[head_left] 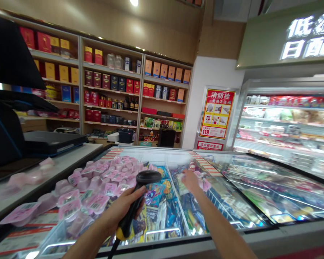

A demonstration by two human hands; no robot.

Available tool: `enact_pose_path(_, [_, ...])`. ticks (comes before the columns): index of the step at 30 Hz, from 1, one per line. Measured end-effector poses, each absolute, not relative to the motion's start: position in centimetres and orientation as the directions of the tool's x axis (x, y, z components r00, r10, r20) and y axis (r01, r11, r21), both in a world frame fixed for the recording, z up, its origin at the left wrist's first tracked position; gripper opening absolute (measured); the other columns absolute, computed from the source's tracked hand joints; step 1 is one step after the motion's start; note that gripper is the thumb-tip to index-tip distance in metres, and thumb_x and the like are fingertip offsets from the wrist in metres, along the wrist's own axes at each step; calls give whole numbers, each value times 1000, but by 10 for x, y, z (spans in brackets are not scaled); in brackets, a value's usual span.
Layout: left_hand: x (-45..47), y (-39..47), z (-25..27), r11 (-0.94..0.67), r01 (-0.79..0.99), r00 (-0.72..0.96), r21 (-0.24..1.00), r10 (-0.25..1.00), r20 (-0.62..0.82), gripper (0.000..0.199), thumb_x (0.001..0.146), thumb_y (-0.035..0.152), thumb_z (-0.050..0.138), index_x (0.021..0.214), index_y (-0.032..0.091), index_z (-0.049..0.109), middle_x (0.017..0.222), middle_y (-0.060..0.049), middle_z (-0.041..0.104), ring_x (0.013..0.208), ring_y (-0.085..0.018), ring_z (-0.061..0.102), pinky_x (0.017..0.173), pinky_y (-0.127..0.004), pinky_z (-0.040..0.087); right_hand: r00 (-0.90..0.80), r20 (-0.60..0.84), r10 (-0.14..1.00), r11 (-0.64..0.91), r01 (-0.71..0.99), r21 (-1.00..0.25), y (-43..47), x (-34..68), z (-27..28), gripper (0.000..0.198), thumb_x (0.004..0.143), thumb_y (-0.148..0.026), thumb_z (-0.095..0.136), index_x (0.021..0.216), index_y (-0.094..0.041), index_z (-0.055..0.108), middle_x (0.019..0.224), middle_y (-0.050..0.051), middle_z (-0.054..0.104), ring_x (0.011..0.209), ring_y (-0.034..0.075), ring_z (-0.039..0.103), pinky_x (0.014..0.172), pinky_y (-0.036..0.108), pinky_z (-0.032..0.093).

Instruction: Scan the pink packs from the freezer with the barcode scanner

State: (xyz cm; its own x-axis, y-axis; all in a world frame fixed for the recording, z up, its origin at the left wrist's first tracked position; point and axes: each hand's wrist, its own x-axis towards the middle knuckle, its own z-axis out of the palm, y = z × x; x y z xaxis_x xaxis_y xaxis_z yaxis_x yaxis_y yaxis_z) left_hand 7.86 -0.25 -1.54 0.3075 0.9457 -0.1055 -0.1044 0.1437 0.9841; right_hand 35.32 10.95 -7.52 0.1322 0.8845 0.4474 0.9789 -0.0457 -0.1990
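My left hand [124, 207] is wrapped round the handle of a black and yellow barcode scanner [148, 177], its head pointing up and away from me. A cable runs down from the handle. Over the freezer's glass top my right hand [190, 181] is stretched out, with its fingers apart and slightly blurred. Just right of that hand lie a few pink sealed cups [204, 182] on the glass. Many more pink cups with barcode labels [97, 203] are spread over the left part of the glass.
Frozen packages show through the chest freezer [259, 230]. A counter [67, 163] with a dark screen device [13, 61] and several pink cups stands at left. Shelves of boxes [110, 81] line the back wall. A lit refrigerated case [288, 126] is at right.
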Motion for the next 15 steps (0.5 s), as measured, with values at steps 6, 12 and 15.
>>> enact_pose_path(6, [70, -4, -12, 137, -125, 339, 983, 937, -87, 28, 67, 43, 55, 61, 17, 47, 49, 5, 52, 38, -5, 44, 38, -17, 34, 10, 715, 699, 377, 845, -380, 124, 315, -95, 58, 55, -5, 41, 113, -14, 40, 108, 8, 51, 101, 17, 47, 89, 32, 36])
enact_pose_path(12, [68, -7, -11, 133, -132, 337, 982, 938, -82, 28, 67, 44, 54, 61, 17, 45, 49, 5, 52, 37, -5, 44, 38, -17, 32, 23, 717, 696, 417, 800, -431, 132, 293, -99, 64, 54, -4, 40, 117, -14, 35, 108, 8, 50, 101, 18, 46, 90, 33, 35])
enact_pose_path(15, [67, -8, -11, 128, -136, 330, 982, 941, -77, 29, 67, 44, 54, 59, 17, 45, 48, 5, 52, 36, -5, 43, 38, -17, 31, 20, 701, 713, 404, 805, -434, 135, 288, -97, 63, 56, -5, 40, 118, -14, 34, 108, 8, 50, 103, 18, 45, 91, 32, 34])
